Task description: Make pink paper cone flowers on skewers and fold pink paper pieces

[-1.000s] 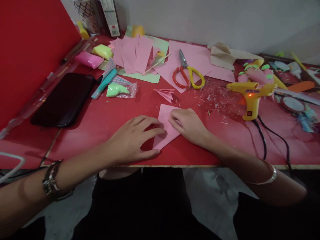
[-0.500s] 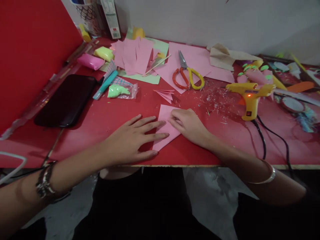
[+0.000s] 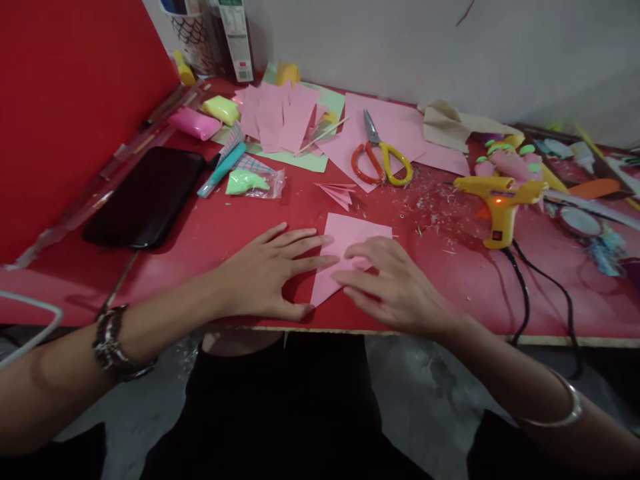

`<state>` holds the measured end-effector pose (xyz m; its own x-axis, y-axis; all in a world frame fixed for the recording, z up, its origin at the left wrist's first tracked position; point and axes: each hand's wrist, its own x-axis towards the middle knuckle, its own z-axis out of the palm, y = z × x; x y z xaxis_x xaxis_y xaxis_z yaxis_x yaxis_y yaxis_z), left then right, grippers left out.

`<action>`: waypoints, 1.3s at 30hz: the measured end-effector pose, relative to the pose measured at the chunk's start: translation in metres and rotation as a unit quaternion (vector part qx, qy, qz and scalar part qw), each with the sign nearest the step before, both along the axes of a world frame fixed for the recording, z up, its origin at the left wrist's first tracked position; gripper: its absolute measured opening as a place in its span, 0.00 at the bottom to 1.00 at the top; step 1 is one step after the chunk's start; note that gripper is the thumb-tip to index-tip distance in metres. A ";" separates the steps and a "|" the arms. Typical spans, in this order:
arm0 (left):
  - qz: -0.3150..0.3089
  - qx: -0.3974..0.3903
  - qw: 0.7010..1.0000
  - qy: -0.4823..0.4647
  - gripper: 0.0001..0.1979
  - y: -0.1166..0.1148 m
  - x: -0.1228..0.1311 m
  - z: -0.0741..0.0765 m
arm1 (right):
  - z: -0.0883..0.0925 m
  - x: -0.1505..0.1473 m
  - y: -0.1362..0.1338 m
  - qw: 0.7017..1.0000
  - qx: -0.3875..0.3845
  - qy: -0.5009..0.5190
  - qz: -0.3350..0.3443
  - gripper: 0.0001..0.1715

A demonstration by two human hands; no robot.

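Note:
A piece of pink paper lies on the red table near its front edge. My left hand is flat beside it, fingers spread, with the fingertips resting on the paper's left side. Over the paper's right part is my right hand, its fingers apart and slightly curled; whether the tips touch the sheet I cannot tell. That hand covers the paper's lower right corner. Just beyond the sheet sits a small pleated pink paper fan. Scissors with one red and one yellow handle lie farther back on pink sheets.
A yellow glue gun with a lit orange light stands at right, its black cord running off the front edge. To the left are a dark phone, a turquoise cutter and clay packets. Pink strips lie behind.
My right hand has moved down and toward me, its closed fingers now spread apart, uncovering the paper's upper right corner. The left hand stays on the paper. The view has shifted slightly.

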<state>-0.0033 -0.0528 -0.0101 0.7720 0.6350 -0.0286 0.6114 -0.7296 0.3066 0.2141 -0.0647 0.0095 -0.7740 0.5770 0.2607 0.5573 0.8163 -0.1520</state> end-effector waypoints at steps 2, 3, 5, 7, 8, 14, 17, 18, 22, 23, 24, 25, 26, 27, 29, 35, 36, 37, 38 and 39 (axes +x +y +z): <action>0.000 0.002 1.000 0.001 0.34 0.000 -0.001 -0.001 | 0.002 -0.001 -0.009 0.998 -0.004 -0.026 0.060 0.14; 0.000 0.003 1.000 0.002 0.34 0.000 -0.001 -0.001 | 0.003 -0.002 -0.012 0.996 -0.010 -0.041 0.077 0.15; 0.000 0.004 1.000 0.004 0.34 0.000 -0.001 -0.001 | 0.002 -0.003 -0.017 0.993 -0.024 -0.066 0.091 0.17; -0.002 0.003 1.000 0.004 0.34 -0.001 -0.001 -0.001 | 0.000 -0.004 -0.019 0.993 -0.032 -0.078 0.083 0.17; -0.002 0.002 1.000 0.005 0.34 -0.001 0.000 0.000 | -0.001 -0.004 -0.019 0.994 -0.031 -0.076 0.075 0.17; 0.011 -0.004 1.000 0.009 0.34 -0.004 0.002 0.002 | -0.005 0.007 -0.016 0.998 -0.029 -0.050 0.027 0.15; 0.009 -0.011 1.000 0.016 0.35 -0.004 0.003 0.003 | -0.007 0.018 -0.011 0.999 -0.034 -0.033 -0.013 0.16; 0.010 -0.013 1.000 0.018 0.35 -0.004 0.003 0.003 | -0.008 0.022 -0.010 0.999 -0.037 -0.027 -0.025 0.16; 0.012 -0.022 0.999 0.026 0.34 -0.004 0.004 0.004 | -0.008 0.036 -0.004 0.997 -0.038 -0.021 -0.070 0.16; 0.011 -0.023 0.999 0.027 0.34 -0.004 0.004 0.004 | -0.007 0.040 -0.002 0.996 -0.037 -0.023 -0.083 0.16; 0.010 -0.023 0.999 0.027 0.34 -0.004 0.004 0.004 | -0.006 0.044 0.000 0.994 -0.036 -0.026 -0.097 0.15; 0.008 -0.023 0.999 0.027 0.35 -0.004 0.004 0.004 | -0.006 0.048 0.002 0.993 -0.035 -0.030 -0.109 0.15; 0.007 -0.022 0.999 0.026 0.34 -0.004 0.003 0.004 | -0.005 0.052 0.004 0.992 -0.033 -0.033 -0.117 0.15; 0.006 -0.020 0.999 0.024 0.34 -0.003 0.003 0.004 | -0.004 0.055 0.006 0.991 -0.031 -0.036 -0.123 0.15; 0.003 -0.013 1.000 0.021 0.34 -0.003 0.000 0.004 | -0.003 0.061 0.009 0.991 -0.029 -0.036 -0.129 0.15; -0.076 0.013 0.997 0.019 0.27 -0.011 -0.010 0.002 | -0.008 0.066 0.009 0.990 -0.052 -0.013 -0.128 0.14; -0.089 0.015 0.996 0.019 0.27 -0.013 -0.012 0.002 | -0.009 0.066 0.009 0.990 -0.058 -0.009 -0.128 0.14; -0.099 0.016 0.995 0.019 0.26 -0.015 -0.014 0.002 | -0.011 0.067 0.010 0.990 -0.062 -0.005 -0.127 0.14; -0.108 0.016 0.994 0.018 0.26 -0.016 -0.016 0.002 | -0.011 0.068 0.010 0.990 -0.065 -0.003 -0.127 0.14; -0.113 0.015 0.993 0.017 0.26 -0.017 -0.019 0.002 | -0.012 0.069 0.010 0.990 -0.067 -0.001 -0.126 0.14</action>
